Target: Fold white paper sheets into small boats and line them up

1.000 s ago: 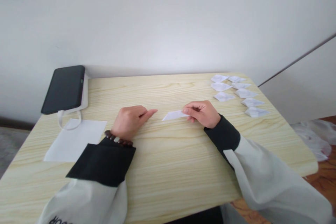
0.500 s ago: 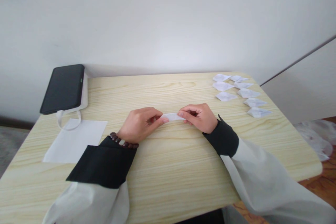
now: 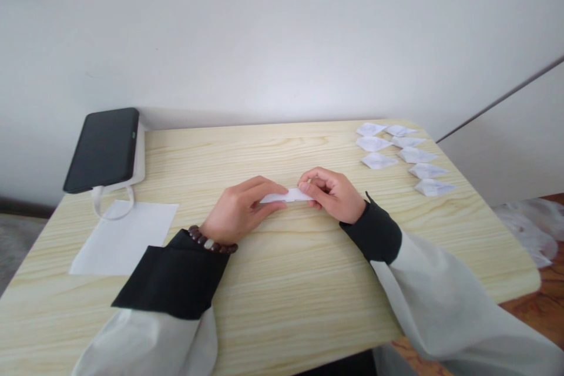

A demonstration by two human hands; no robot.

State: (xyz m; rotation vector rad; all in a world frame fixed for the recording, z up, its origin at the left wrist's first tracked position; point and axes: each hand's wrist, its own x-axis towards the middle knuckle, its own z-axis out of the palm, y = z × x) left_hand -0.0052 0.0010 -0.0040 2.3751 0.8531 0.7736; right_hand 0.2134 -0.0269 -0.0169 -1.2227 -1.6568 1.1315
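Observation:
Between my hands, over the middle of the table, is a narrow folded strip of white paper (image 3: 296, 194). My left hand (image 3: 241, 202) pinches its left part between thumb and fingers. On the right part, the thumb and curled fingers of my right hand (image 3: 332, 192) are closed; they hide that end of the strip. A beaded bracelet (image 3: 210, 244) circles my left wrist. Several folded white paper pieces (image 3: 379, 160), pointed at the ends, lie in two rows at the back right of the table.
A black device (image 3: 104, 147) lies on a white box at the back left, with a white cable (image 3: 97, 207) looping down. Under the cable lies a flat sheet of white paper (image 3: 126, 241). A wall stands along the back edge of the pale wooden table (image 3: 282, 305).
My left hand has slid inward along the strip, its fingertips now nearer my right hand. The right hand keeps its hold, with its fingers slightly raised.

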